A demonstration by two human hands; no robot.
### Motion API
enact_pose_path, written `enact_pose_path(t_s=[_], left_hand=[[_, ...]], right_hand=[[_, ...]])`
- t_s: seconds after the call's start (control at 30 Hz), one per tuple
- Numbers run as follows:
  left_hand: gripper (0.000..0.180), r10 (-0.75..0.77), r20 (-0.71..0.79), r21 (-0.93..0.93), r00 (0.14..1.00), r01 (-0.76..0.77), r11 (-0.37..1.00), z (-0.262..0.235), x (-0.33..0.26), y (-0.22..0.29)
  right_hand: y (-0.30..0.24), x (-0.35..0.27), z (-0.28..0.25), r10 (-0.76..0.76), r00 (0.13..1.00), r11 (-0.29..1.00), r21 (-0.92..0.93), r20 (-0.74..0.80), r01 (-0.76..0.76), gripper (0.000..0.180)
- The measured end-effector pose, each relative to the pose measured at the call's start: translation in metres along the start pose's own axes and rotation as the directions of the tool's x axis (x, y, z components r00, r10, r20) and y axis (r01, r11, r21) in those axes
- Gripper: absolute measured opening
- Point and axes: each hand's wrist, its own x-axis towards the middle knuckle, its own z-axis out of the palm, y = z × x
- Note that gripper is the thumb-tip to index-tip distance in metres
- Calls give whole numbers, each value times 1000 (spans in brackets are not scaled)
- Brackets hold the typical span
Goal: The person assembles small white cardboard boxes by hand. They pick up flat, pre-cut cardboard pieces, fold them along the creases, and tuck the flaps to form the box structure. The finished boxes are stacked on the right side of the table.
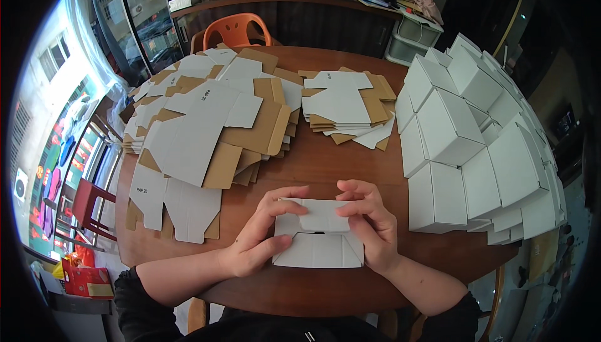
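Note:
Between my hands, at the near edge of the table, is a small white cardboard box (319, 251) with its folded flaps facing up. A narrow dark slot shows where the flaps meet. My left hand (266, 229) grips the box's left side, thumb on the near flap and fingers along the far edge. My right hand (369, 223) closes round the right side, its fingertips at the far right corner. The underside of the box is hidden.
Flat unfolded white-and-brown box blanks (194, 117) lie in a large pile at left. A smaller stack of blanks (341, 98) sits at the far middle. Assembled white boxes (447, 129) are heaped high at right. An orange chair (238, 26) stands beyond the wooden table (350, 173).

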Motion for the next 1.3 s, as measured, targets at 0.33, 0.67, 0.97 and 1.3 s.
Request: enact_pose_path(t_s=[0.33, 0.67, 0.97, 1.3], left_hand=[[30, 162, -31, 100, 986, -158, 982, -4, -1, 0], [34, 180, -4, 373, 984, -166, 913, -12, 2, 15], [31, 266, 5, 547, 964, -225, 806, -2, -2, 20], [23, 180, 8, 562, 984, -154, 813, 0, -2, 20]], right_hand=[[-5, 2, -1, -115, 985, 993, -5, 126, 117, 69], [-15, 3, -3, -290, 919, 890, -279, 267, 362, 53], [-21, 13, -4, -251, 912, 849, -379, 325, 369, 52], [-31, 13, -2, -108, 938, 851, -457, 329, 258, 62]])
